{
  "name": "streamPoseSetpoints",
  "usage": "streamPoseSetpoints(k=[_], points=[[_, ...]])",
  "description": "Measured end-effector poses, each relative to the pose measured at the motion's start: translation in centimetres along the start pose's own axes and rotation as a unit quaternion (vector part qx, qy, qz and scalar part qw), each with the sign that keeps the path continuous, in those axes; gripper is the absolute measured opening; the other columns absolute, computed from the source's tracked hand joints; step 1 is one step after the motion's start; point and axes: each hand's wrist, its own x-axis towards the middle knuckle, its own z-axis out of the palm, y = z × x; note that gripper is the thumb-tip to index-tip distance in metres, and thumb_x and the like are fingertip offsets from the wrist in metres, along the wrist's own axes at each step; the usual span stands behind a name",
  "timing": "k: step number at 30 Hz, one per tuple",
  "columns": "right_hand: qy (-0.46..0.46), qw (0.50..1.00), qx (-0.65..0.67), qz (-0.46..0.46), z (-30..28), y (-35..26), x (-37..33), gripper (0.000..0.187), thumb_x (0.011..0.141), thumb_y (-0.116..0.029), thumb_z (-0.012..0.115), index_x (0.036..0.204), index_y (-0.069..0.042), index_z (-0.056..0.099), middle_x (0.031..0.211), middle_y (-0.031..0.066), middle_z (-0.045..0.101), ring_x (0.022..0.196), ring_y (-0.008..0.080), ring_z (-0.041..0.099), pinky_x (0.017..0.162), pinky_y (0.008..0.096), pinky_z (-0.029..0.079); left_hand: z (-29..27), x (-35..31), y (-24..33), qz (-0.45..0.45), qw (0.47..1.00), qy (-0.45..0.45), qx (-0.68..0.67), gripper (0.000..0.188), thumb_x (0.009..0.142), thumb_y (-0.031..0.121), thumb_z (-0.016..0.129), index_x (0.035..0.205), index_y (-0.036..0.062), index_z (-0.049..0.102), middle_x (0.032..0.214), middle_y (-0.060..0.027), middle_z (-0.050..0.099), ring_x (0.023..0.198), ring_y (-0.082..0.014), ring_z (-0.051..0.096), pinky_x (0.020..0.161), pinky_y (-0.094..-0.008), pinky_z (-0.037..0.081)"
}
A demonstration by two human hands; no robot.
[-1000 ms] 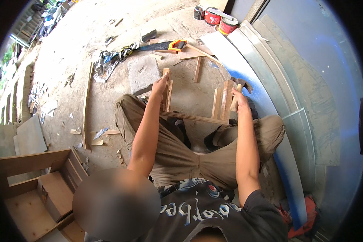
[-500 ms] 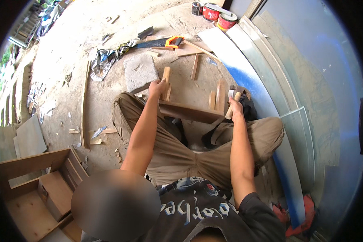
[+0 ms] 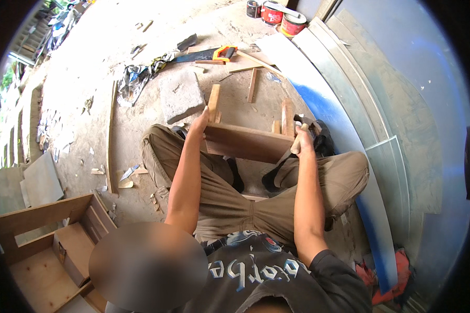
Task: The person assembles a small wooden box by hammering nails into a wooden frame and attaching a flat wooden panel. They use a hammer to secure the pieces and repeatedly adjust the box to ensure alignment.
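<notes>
A small wooden piece, a brown board (image 3: 248, 142) with short legs pointing away from me, is tilted up between my knees. My left hand (image 3: 199, 124) is closed on its left end, beside the left leg (image 3: 214, 103). My right hand (image 3: 304, 142) is wrapped round the pale wooden handle of a hammer (image 3: 296, 145), close by the board's right end. The hammer head is partly seen beyond my fingers, against dark things. Whether my right fingers also touch the board, I cannot tell.
A grey concrete block (image 3: 181, 96) lies ahead, with a handsaw (image 3: 198, 56) and wood strips beyond it. Paint cans (image 3: 292, 24) stand at the far right. Glass sheets (image 3: 389, 156) lean along my right. A wooden drawer frame (image 3: 42, 211) sits at my lower left.
The wooden piece has tipped so more of its board faces me. My left hand has shifted from the leg down to the board's end. My right hand with the hammer came nearer the board.
</notes>
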Motion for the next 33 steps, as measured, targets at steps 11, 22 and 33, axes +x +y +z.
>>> streamPoseSetpoints(k=[11,22,33], points=[[-0.010,0.994,0.060,-0.094,6.3,-1.4,0.1,0.028,0.091,-0.030,0.072,0.090,-0.004,0.061,0.089,0.0048,0.065,0.077,0.0153,0.062,0.069,0.0284,0.046,-2.9,2.0,2.0,0.295,0.945,0.108,0.089,0.061,0.089,0.037,0.072,0.134,0.0003,0.054,0.110,-0.0173,0.069,0.102,-0.0258,0.065,0.087,-0.0350,0.050],[0.018,0.974,-0.212,-0.081,7.9,0.1,-4.2,0.060,0.087,-0.044,0.071,0.116,0.007,0.061,0.117,0.0189,0.063,0.110,0.0281,0.059,0.092,0.0418,0.046,-3.1,3.1,0.4,0.143,0.950,0.157,0.226,0.064,0.087,0.047,0.069,0.127,-0.0018,0.057,0.115,-0.0219,0.067,0.110,-0.0327,0.065,0.094,-0.0400,0.049],[-0.038,0.984,-0.108,-0.139,8.0,0.0,1.4,0.039,0.092,-0.032,0.069,0.103,0.004,0.062,0.097,0.0135,0.066,0.088,0.0216,0.065,0.085,0.0387,0.054,-4.1,4.2,2.1,0.224,0.973,0.054,-0.027,0.054,0.097,0.032,0.057,0.136,-0.0049,0.052,0.136,-0.0177,0.058,0.128,-0.0264,0.054,0.106,-0.0357,0.041]])
